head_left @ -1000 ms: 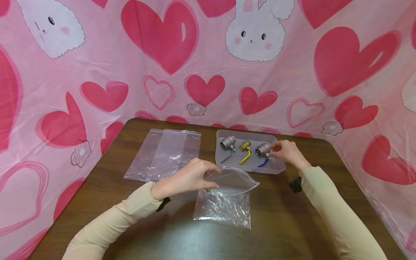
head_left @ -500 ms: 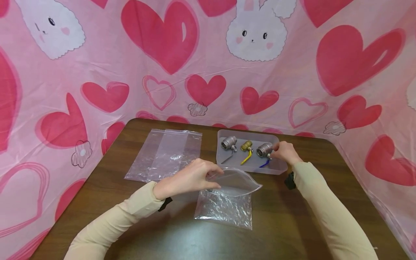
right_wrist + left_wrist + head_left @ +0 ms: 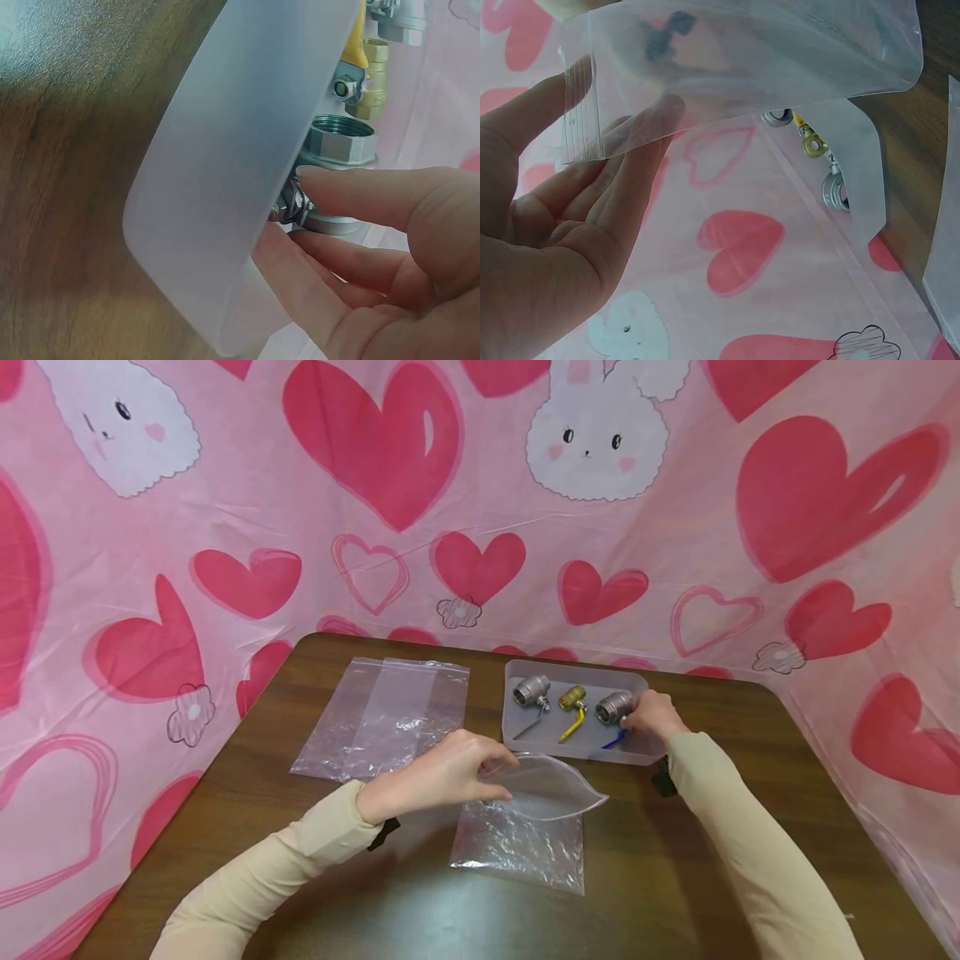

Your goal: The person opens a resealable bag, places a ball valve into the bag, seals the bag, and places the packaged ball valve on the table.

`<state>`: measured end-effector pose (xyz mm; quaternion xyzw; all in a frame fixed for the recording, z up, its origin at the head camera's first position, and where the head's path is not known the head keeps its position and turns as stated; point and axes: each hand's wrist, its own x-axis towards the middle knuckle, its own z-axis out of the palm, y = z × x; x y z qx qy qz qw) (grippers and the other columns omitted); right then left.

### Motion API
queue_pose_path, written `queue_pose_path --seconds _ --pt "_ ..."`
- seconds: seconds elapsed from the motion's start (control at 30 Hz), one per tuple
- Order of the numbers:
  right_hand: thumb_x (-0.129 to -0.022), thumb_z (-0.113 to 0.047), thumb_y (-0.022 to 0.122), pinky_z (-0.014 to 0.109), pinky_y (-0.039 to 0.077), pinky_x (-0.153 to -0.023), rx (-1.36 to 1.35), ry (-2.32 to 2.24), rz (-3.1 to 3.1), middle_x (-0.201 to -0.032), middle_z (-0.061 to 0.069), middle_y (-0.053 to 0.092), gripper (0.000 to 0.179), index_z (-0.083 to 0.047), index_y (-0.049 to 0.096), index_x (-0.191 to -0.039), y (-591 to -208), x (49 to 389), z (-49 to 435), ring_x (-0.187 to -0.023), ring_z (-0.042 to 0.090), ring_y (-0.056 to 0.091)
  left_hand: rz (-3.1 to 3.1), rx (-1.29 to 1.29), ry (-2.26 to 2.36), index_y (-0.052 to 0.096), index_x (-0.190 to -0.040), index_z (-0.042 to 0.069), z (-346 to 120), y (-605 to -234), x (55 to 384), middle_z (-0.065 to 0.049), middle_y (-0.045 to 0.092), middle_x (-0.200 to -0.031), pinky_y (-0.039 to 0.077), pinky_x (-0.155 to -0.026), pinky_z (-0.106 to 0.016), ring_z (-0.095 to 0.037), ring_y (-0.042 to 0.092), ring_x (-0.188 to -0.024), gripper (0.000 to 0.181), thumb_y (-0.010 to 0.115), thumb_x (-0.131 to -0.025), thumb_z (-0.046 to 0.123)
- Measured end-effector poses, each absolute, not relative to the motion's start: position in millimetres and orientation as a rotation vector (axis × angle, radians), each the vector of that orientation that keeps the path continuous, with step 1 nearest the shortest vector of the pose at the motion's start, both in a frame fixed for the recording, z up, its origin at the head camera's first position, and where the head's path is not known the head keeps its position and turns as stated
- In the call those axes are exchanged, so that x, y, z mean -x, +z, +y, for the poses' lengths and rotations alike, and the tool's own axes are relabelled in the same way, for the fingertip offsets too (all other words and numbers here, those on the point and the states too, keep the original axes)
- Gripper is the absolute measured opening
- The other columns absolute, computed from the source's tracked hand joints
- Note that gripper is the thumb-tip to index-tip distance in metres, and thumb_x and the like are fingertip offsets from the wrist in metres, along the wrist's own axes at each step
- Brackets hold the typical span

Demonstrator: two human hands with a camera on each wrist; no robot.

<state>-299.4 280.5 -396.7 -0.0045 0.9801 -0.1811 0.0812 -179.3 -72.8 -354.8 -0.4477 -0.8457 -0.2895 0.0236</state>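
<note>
In the head view, my left hand (image 3: pixel 446 777) curves round one side of a clear zip-lock bag (image 3: pixel 525 852), its thumb and fingers apart at the gaping mouth. My right hand (image 3: pixel 654 717) reaches over the right wall of a translucent plastic tray (image 3: pixel 517 745). It grips a silver ball valve (image 3: pixel 615 706) with a blue lever, at the right end of the row. The right wrist view shows the thumb (image 3: pixel 360 191) and fingers on either side of the valve's stem; the lever is hidden there. A brass valve (image 3: pixel 572 697) with a yellow lever and a silver valve (image 3: pixel 531 691) with a grey lever lie left of it.
More clear zip-lock bags (image 3: pixel 397 718) lie flat and overlapping on the wooden table (image 3: pixel 360 893), left of the tray. A pink cloth (image 3: pixel 480 502) with hearts and rabbits hangs behind and beside the table.
My right hand has moved slightly inward and lower over the blue-levered valve, closing in round it. The left hand stays at the bag's mouth. The head view has shifted slightly.
</note>
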Motion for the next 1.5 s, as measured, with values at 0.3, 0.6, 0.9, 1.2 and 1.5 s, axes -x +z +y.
queue_pose_path --seconds 0.3,0.6,0.9,1.2,1.5 --pt "-0.078 -0.012 0.07 0.039 0.051 -0.062 -0.087 -0.532 2.918 -0.076 0.018 0.063 0.023 0.01 0.065 -0.084 -396 299 273 -0.067 0.028 0.057 -2.614 1.388 -0.908 0.074 -0.106 0.003 -74 -357 180 -0.005 0.075 -0.087 0.038 -0.057 -0.011 0.001 0.043 -0.062 0.034 0.085 -0.078 0.019" --pt "-0.077 -0.009 0.066 0.031 0.05 -0.055 -0.152 -0.537 2.883 -0.084 0.024 0.063 0.03 0.013 0.063 -0.096 -401 303 272 -0.065 0.026 0.059 -2.621 1.382 -0.876 0.075 -0.106 0.005 -75 -359 180 -0.003 0.075 -0.089 0.039 -0.058 -0.01 -0.005 0.051 -0.061 0.033 0.085 -0.077 0.019" --pt "-0.076 -0.007 0.064 0.027 0.054 -0.054 -0.14 -0.569 2.855 -0.089 0.027 0.066 0.028 0.014 0.062 -0.094 -395 305 266 -0.059 0.019 0.062 -2.636 1.371 -0.86 0.075 -0.107 0.006 -77 -360 179 -0.003 0.077 -0.095 0.04 -0.06 -0.01 -0.008 0.056 -0.064 0.033 0.084 -0.078 0.021" --pt "-0.082 -0.008 0.063 0.026 0.056 -0.06 -0.103 -0.645 2.77 -0.082 0.016 0.063 0.023 0.012 0.06 -0.091 -388 305 265 -0.065 0.017 0.065 -2.645 1.392 -0.885 0.074 -0.108 0.003 -78 -360 179 -0.008 0.077 -0.098 0.04 -0.059 -0.01 -0.01 0.056 -0.065 0.034 0.083 -0.079 0.019" --pt "-0.088 -0.011 0.064 0.027 0.059 -0.067 -0.129 -0.745 2.683 -0.088 0.015 0.062 0.024 0.011 0.058 -0.096 -391 306 271 -0.068 0.013 0.066 -2.628 1.401 -0.88 0.074 -0.108 0.004 -78 -361 180 -0.008 0.076 -0.095 0.037 -0.057 -0.01 0.001 0.042 -0.061 0.033 0.083 -0.079 0.018"
